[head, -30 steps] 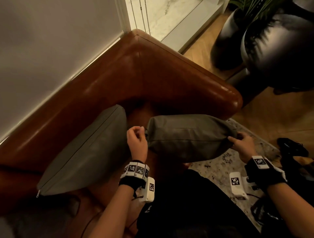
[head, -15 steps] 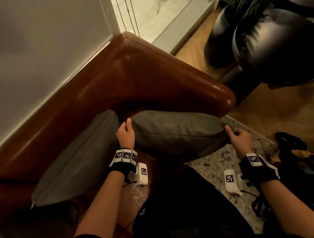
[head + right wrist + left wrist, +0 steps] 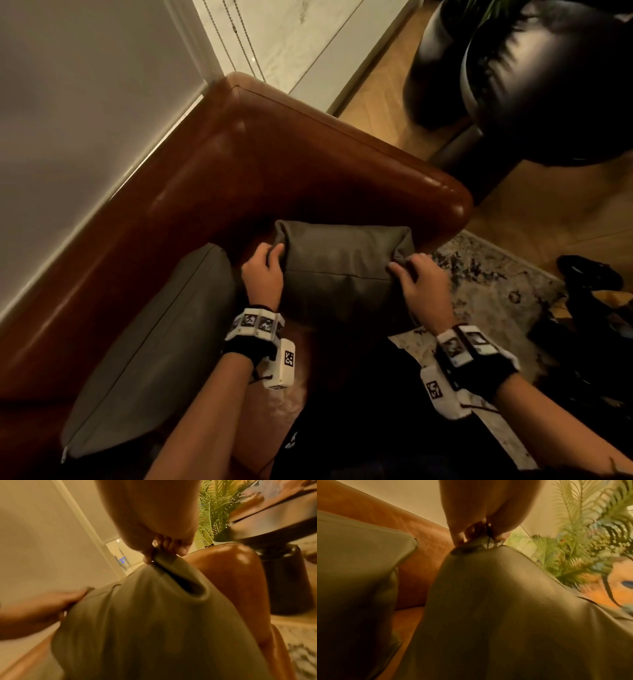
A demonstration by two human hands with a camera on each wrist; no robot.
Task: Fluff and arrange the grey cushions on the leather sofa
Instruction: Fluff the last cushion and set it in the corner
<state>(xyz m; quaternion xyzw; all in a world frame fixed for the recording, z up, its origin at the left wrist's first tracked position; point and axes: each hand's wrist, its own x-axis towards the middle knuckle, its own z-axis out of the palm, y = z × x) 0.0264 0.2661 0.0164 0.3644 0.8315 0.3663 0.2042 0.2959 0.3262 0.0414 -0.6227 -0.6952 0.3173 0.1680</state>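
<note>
A grey cushion (image 3: 342,263) stands in the corner of the brown leather sofa (image 3: 267,164), squeezed short between both hands. My left hand (image 3: 265,263) grips its left top corner; in the left wrist view the fingertips (image 3: 458,538) pinch the bunched fabric of the cushion (image 3: 488,601). My right hand (image 3: 414,277) grips the right top corner, and the right wrist view shows the fingers (image 3: 173,546) pinching a fold of the cushion (image 3: 145,615). A second grey cushion (image 3: 161,349) leans against the sofa back to the left.
A pale wall (image 3: 85,120) runs behind the sofa. Right of the armrest stand a dark round table (image 3: 555,85) and a potted palm (image 3: 216,509) on the wooden floor. A patterned rug (image 3: 507,301) and dark items (image 3: 589,284) lie on the floor at right.
Both hands have come closer together, compressing the held cushion from a long shape into a short, plump one. The cushion has shifted back toward the sofa corner.
</note>
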